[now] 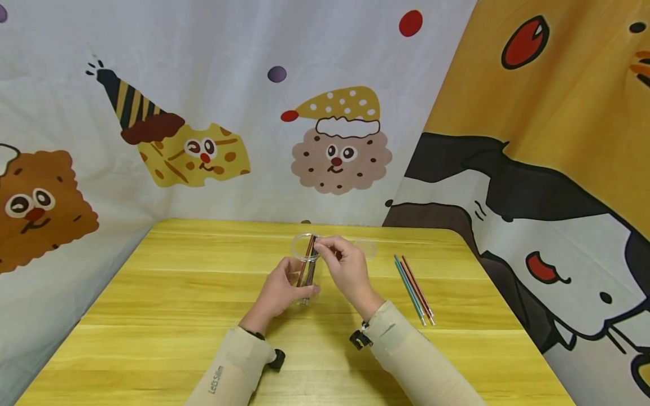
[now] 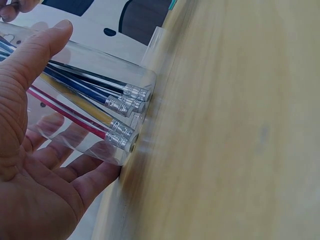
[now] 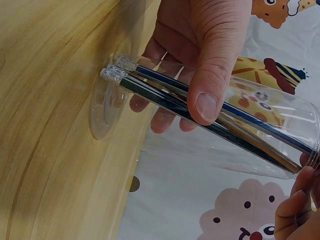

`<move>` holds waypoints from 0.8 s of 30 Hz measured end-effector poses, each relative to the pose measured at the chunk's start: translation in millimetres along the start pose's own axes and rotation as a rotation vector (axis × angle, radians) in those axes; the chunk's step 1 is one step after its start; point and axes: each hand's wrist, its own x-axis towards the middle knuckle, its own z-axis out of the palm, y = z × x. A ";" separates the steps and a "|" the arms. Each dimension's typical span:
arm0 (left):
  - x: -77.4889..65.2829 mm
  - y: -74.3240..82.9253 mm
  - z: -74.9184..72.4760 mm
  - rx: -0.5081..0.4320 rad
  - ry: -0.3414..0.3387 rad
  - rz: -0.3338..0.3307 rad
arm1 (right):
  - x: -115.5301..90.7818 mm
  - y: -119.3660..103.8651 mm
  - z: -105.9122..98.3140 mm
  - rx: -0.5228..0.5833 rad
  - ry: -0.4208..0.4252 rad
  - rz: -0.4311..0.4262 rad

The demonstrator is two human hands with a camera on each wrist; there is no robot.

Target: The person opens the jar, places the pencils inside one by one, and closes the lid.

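Observation:
A clear plastic cylinder (image 1: pixel 293 270) stands over the table with several pencils (image 2: pixel 75 115) inside, their eraser ends down at its base. My left hand (image 1: pixel 278 290) grips its side, thumb across the front and fingers behind. Through the wall, the left wrist view shows red, yellow, blue and dark pencils. At the open mouth, my right hand (image 1: pixel 347 270) pinches the upper end of a pencil between thumb and forefinger. In the right wrist view the right fingertips (image 3: pixel 303 177) are right at the rim, partly cut off by the frame edge.
To the right on the wooden table (image 1: pixel 203 338) lie several loose blue and red pencils (image 1: pixel 413 290), side by side. A clear round lid (image 1: pixel 367 248) lies behind the right hand. A cartoon-printed curtain (image 1: pixel 228 45) hangs along the table's back and right sides.

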 end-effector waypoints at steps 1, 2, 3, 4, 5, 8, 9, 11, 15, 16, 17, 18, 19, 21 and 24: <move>-0.1 -0.2 0.0 -0.001 -0.001 0.001 | 0.0 0.0 0.0 -0.002 0.000 -0.001; -0.1 -0.1 -0.1 -0.001 0.000 0.001 | 0.0 0.1 0.0 -0.003 0.001 -0.001; -0.2 -0.1 -0.2 -0.003 0.000 0.002 | 0.0 -0.1 0.1 -0.002 0.000 -0.003; -0.3 0.0 -0.3 -0.003 0.000 0.004 | 0.0 0.0 0.1 -0.003 0.001 -0.003; -0.3 0.2 -0.4 -0.004 -0.001 0.004 | 0.1 -0.1 0.1 -0.002 0.001 -0.004; -0.3 0.6 -0.6 -0.002 -0.001 0.002 | 0.2 0.1 0.1 -0.001 0.001 -0.006; -0.2 0.5 -0.6 -0.003 -0.003 0.001 | 0.3 0.0 0.1 -0.002 0.001 -0.005; 0.1 0.5 -0.5 -0.005 -0.005 0.001 | 0.6 0.0 -0.2 -0.002 0.001 -0.006; 0.2 0.4 -0.7 -0.018 -0.011 0.002 | 1.4 -0.6 -0.5 -0.002 -0.003 -0.016; 0.2 0.4 -0.8 -0.021 -0.012 0.002 | 1.7 -0.6 -0.4 -0.005 -0.006 -0.021; 0.2 0.3 -1.0 -0.024 -0.013 0.002 | 1.9 -0.6 -0.4 -0.010 -0.009 -0.028; 0.1 0.3 -1.1 -0.027 -0.014 0.003 | 2.3 -0.8 -0.4 -0.016 -0.013 -0.032; 0.1 0.3 -1.1 -0.029 -0.015 0.004 | 2.6 -0.8 -0.4 -0.022 -0.015 -0.040; 0.1 0.0 -1.2 -0.031 -0.016 0.005 | 2.9 -1.1 -0.7 -0.036 -0.022 -0.049; 0.3 0.1 -1.2 -0.031 -0.019 0.003 | 3.5 -1.5 -1.4 -0.075 -0.022 -0.062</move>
